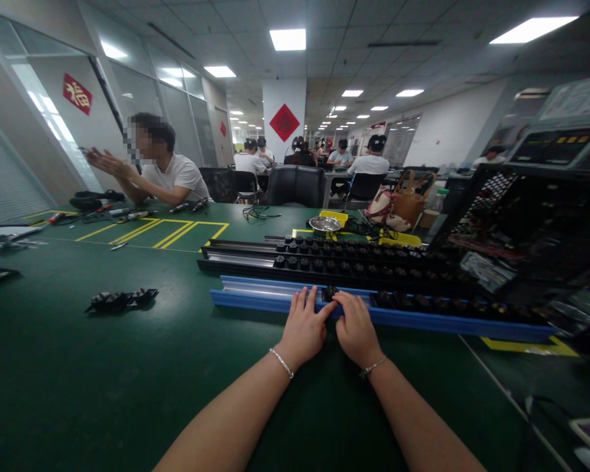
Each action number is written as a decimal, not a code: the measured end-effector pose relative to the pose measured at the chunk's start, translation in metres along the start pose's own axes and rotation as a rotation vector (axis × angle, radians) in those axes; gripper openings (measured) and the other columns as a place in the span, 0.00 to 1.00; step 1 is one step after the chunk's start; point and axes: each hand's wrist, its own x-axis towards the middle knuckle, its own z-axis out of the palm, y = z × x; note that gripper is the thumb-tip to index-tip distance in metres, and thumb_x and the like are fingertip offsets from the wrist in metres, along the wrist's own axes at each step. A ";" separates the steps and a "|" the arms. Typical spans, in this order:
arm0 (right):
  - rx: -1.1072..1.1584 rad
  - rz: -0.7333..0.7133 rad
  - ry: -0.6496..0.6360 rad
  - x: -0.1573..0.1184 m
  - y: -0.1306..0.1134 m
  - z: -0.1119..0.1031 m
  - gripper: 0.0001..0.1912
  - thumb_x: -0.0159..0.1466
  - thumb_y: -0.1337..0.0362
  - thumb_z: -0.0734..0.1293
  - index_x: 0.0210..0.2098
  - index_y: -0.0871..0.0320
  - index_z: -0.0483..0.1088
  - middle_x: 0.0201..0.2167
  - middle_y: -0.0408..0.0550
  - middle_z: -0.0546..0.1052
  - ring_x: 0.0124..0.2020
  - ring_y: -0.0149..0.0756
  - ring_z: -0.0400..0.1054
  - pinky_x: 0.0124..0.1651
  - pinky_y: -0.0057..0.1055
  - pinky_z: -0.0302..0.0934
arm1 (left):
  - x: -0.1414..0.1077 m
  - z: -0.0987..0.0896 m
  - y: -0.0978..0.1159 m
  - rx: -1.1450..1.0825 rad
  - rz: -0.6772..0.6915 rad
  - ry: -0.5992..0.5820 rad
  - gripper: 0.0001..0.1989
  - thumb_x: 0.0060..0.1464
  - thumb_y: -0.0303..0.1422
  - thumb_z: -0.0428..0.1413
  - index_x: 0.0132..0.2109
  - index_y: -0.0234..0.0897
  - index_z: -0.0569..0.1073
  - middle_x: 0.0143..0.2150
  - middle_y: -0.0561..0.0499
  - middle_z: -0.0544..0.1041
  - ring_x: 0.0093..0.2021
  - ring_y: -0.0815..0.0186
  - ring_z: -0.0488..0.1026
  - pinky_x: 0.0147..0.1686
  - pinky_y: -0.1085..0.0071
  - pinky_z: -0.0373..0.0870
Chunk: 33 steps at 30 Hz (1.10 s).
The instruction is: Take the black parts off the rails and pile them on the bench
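A long blue channel rail (255, 296) lies across the green table in front of me. Small black parts (413, 302) sit in a row along its right half; another small black part (330, 292) is in the channel at my fingertips. My left hand (305, 322) rests over the near wall of the rail with its fingers spread, its thumb reaching toward that part. My right hand (358, 328) has its fingers bent and closed at the same part. Fingers partly hide the contact. Behind, black rails (240, 260) hold more of these parts.
Loose black parts (122, 299) lie on the left. A metal bowl (325, 225) and yellow trays (400, 240) stand at the back, near bags (413, 196). An open computer case (526, 229) rises on the right. A person (170, 174) sits at the table's far left side.
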 end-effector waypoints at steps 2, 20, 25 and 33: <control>0.005 0.003 -0.001 0.000 0.000 0.000 0.22 0.55 0.76 0.53 0.48 0.63 0.65 0.49 0.56 0.72 0.56 0.41 0.61 0.62 0.47 0.48 | 0.000 0.000 0.000 0.001 0.001 0.002 0.33 0.50 0.29 0.54 0.63 0.52 0.57 0.67 0.44 0.51 0.66 0.47 0.47 0.61 0.47 0.48; 0.060 0.026 -0.165 0.001 -0.004 -0.004 0.26 0.56 0.77 0.52 0.49 0.56 0.66 0.54 0.48 0.71 0.60 0.38 0.56 0.64 0.51 0.41 | 0.007 0.010 0.014 0.177 -0.125 -0.017 0.23 0.57 0.32 0.48 0.60 0.40 0.62 0.64 0.36 0.58 0.65 0.46 0.51 0.59 0.47 0.52; 0.024 -0.003 -0.153 0.000 -0.007 -0.004 0.26 0.55 0.76 0.53 0.51 0.57 0.64 0.54 0.50 0.70 0.61 0.38 0.55 0.64 0.51 0.42 | 0.011 0.010 0.019 0.211 -0.171 -0.020 0.22 0.59 0.32 0.45 0.60 0.39 0.63 0.63 0.35 0.60 0.63 0.47 0.55 0.59 0.47 0.53; -0.239 0.112 -0.100 -0.002 0.000 -0.001 0.25 0.55 0.73 0.57 0.52 0.62 0.66 0.57 0.55 0.68 0.61 0.45 0.55 0.63 0.49 0.44 | 0.010 0.009 0.017 0.192 -0.190 -0.025 0.27 0.57 0.33 0.48 0.63 0.37 0.58 0.63 0.32 0.59 0.63 0.47 0.54 0.59 0.49 0.51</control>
